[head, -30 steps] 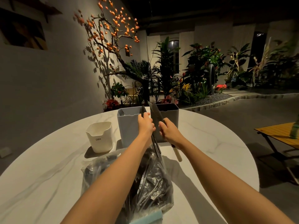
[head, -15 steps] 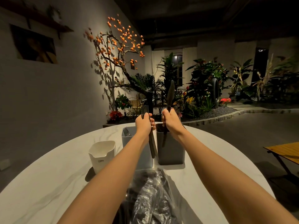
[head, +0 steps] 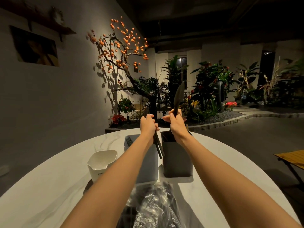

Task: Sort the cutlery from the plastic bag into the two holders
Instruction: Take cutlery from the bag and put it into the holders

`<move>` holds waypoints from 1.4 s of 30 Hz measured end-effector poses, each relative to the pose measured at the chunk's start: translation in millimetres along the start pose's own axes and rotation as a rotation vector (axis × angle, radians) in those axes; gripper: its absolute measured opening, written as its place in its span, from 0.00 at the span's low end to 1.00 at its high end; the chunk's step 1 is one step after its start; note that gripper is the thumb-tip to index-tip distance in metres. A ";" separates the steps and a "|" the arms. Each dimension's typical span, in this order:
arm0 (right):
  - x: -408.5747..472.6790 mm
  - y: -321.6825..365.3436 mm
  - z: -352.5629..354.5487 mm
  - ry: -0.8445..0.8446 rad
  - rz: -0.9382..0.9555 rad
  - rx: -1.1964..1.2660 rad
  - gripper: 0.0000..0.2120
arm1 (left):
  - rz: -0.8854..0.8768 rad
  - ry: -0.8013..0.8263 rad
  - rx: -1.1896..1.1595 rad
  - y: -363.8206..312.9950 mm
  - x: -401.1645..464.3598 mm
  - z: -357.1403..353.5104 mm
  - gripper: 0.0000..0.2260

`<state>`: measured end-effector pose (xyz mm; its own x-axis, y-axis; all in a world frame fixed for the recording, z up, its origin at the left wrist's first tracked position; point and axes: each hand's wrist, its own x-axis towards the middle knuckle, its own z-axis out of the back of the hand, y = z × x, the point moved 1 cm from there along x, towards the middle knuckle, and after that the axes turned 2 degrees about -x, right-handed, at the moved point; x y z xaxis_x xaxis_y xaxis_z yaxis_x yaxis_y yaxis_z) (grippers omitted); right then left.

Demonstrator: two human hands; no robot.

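Observation:
Two tall holders stand side by side on the round marble table (head: 49, 186): a light grey holder (head: 148, 167) on the left with fork tines showing at its rim, and a dark grey holder (head: 176, 160) on the right. My left hand (head: 148, 125) grips dark forks (head: 158, 145), handles hanging down between the holders. Above the dark holder, my right hand (head: 175, 122) holds a dark knife (head: 178, 96) upright, blade up. The crinkled plastic bag (head: 153, 206) with dark cutlery lies near me between my forearms.
A small white cup (head: 102, 163) stands left of the light holder. A wooden folding table (head: 291, 158) is off to the right. Plants, an orange-fruited tree and a stone-edged bed lie beyond the table's far edge.
Both hands rose from the bag to above the holders with their cutlery. My right hand has lifted its knife upright over the dark holder. The view tilted upward.

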<state>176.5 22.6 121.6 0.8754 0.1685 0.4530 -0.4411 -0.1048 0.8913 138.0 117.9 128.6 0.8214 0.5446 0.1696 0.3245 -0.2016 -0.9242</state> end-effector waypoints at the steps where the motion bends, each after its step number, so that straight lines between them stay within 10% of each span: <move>1: -0.5 -6.1 0.2 0.037 -0.044 -0.037 0.05 | -0.002 0.001 -0.009 0.5 1.0 -0.6 0.08; 19: -11.3 -11.7 -26.5 0.115 0.080 -0.351 0.09 | -0.333 -0.094 -0.081 -27.4 4.0 19.8 0.04; 31: -19.2 -17.7 -47.1 0.071 0.134 -0.508 0.12 | -0.185 0.104 0.821 7.1 10.0 67.8 0.08; 42: -38.4 -5.7 -57.8 0.088 0.192 -0.543 0.11 | -0.337 0.041 0.714 -11.8 -12.3 82.5 0.03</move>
<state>134.0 73.3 100.1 0.7603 0.2792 0.5865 -0.6487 0.3722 0.6638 85.4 180.8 109.2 0.7535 0.4497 0.4796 0.1912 0.5480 -0.8143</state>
